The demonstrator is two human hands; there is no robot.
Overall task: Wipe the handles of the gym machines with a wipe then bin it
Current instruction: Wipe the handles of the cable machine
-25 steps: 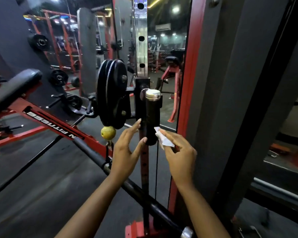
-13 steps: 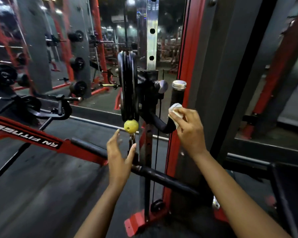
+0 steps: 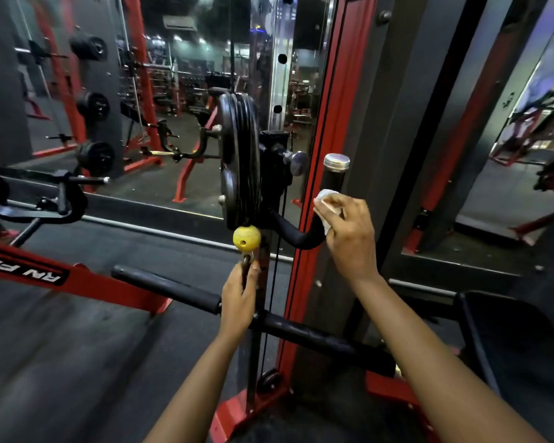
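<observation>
One handle (image 3: 332, 180) is being wiped at this moment. The right hand (image 3: 349, 238) grasps the white wipe (image 3: 328, 201), fingers curled round it, and presses it against the upright black grip, just below the chrome cap (image 3: 336, 161). Down and to the left of this hand the handle curves toward the weight plates (image 3: 239, 161).

The left hand (image 3: 239, 295) grasps the metal clip (image 3: 247, 261) hanging directly under the yellow ball (image 3: 246, 239), thumb and fingers closed on it, probably to steady it.

Judged progress: early to middle. The wipe is in use, not binned. Whether the curved lower section has been wiped cannot be told.

Remaining steps:
- Finish this handle.
- Wipe the other handles, possibly including the padded bar (image 3: 167, 287) just left of the left hand.
- Discard the wipe.

No bin is in view.
</observation>
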